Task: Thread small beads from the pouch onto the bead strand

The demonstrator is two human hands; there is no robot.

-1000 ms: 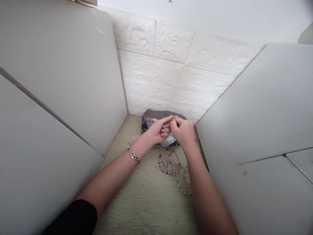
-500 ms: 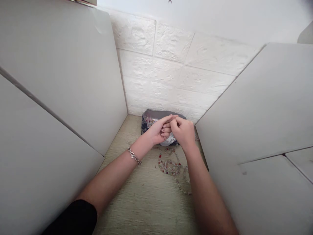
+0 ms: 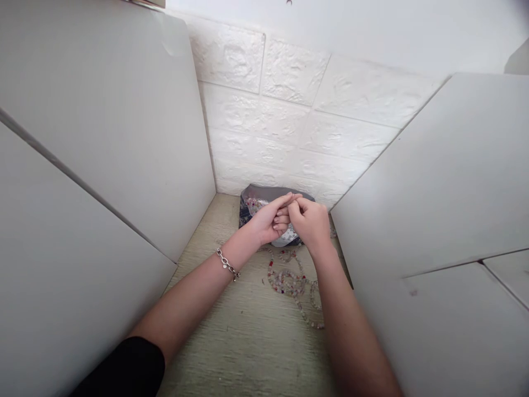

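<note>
My left hand (image 3: 273, 220) is cupped with its fingers curled, its fingertips meeting my right hand; what it holds, if anything, is too small to tell. My right hand (image 3: 309, 221) is closed in a pinch against the left fingertips, and nothing can be made out between its fingers. Behind and below both hands sits an open grey and dark blue bag (image 3: 268, 193) with small colourful beads (image 3: 255, 205) inside. Strings of beads (image 3: 289, 281) lie in loops on the wooden surface, just in front of the bag.
White panels stand close on the left (image 3: 124, 132) and right (image 3: 433, 182). A white brick-patterned wall (image 3: 285, 116) rises behind the bag. The pale wooden surface (image 3: 235, 342) runs between the panels, under my forearms.
</note>
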